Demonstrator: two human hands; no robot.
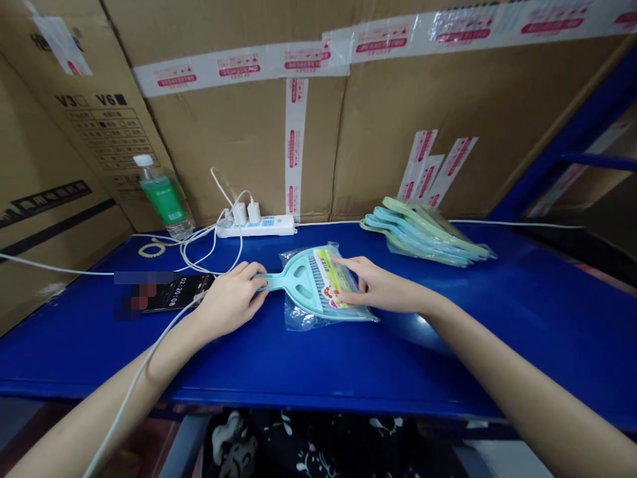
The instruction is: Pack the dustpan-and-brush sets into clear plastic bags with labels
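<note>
A light blue dustpan with a small brush (301, 284) lies flat on the blue table, partly in a clear plastic bag (301, 322). Its handle points left, and my left hand (236, 295) has its fingers closed round that handle. On the wide end, a yellow-green and white label (327, 275) with a red cartoon print shows under the plastic. My right hand (375, 285) rests over the label's right side, index finger and thumb stretched apart and touching the package, the other fingers curled.
Several bagged green and blue dustpans (428, 232) are piled at the back right. A white power strip (269, 226) with chargers, a bottle (164, 199), a beaded bracelet (151, 249) and a phone (174, 293) are to the left. A white cable crosses my left forearm. Cardboard (239, 126) stands behind.
</note>
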